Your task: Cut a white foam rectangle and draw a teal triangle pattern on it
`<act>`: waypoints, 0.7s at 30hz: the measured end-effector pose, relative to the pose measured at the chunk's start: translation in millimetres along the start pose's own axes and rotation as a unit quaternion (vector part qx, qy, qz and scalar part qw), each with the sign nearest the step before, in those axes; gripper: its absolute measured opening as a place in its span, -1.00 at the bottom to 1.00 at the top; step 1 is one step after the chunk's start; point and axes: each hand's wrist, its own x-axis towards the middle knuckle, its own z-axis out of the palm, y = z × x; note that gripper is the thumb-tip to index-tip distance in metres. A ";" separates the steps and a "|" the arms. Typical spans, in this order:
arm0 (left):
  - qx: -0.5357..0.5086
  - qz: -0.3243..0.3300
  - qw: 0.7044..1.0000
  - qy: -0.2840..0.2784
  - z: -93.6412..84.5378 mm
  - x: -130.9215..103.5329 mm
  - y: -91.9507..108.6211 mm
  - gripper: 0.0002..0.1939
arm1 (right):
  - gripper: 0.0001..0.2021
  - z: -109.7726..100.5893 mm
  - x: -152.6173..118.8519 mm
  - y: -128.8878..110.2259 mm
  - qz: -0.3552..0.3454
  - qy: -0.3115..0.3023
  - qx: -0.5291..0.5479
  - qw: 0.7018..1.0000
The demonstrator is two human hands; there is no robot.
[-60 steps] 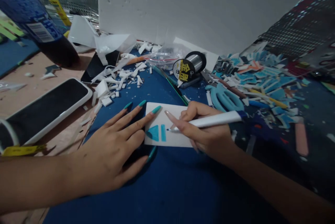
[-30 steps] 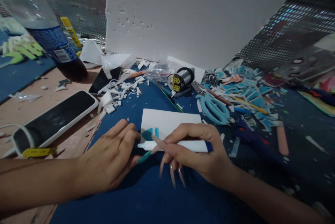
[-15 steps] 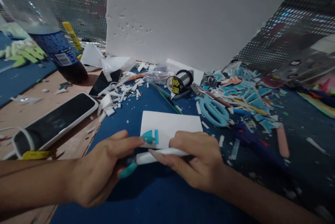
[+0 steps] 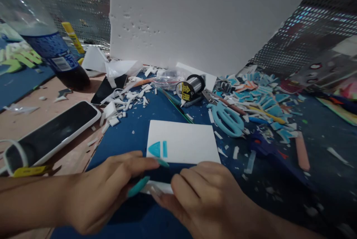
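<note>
A white board (image 4: 186, 144) lies on the blue mat (image 4: 131, 120), with a blue curved triangle (image 4: 154, 149) and a narrow blue strip (image 4: 165, 149) at its left end. Just below it, my right hand (image 4: 200, 190) is closed round a white marker-like tool (image 4: 164, 187). My left hand (image 4: 108, 187) is at the tool's left end, its fingers bent. Two turquoise pieces, perhaps long nails, show at its fingertips. What lies between those fingers is partly hidden.
Blue scissors (image 4: 227, 118), a wire spool (image 4: 192, 88) and foam scraps (image 4: 264, 97) lie beyond the board. A phone-like device (image 4: 52, 131) and a bottle (image 4: 55, 51) stand left. A dark blue tool (image 4: 273, 153) lies right.
Both hands and the white tool have moved down, off the board's near edge. The board's blue shapes are now uncovered, and my right hand has shifted nearer to my left.
</note>
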 end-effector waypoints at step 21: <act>0.011 -0.194 0.974 0.116 4.2 21.6 -6.3 -0.64 | -0.63 3.4 12.7 58.7 0.139 0.045 0.071 0.987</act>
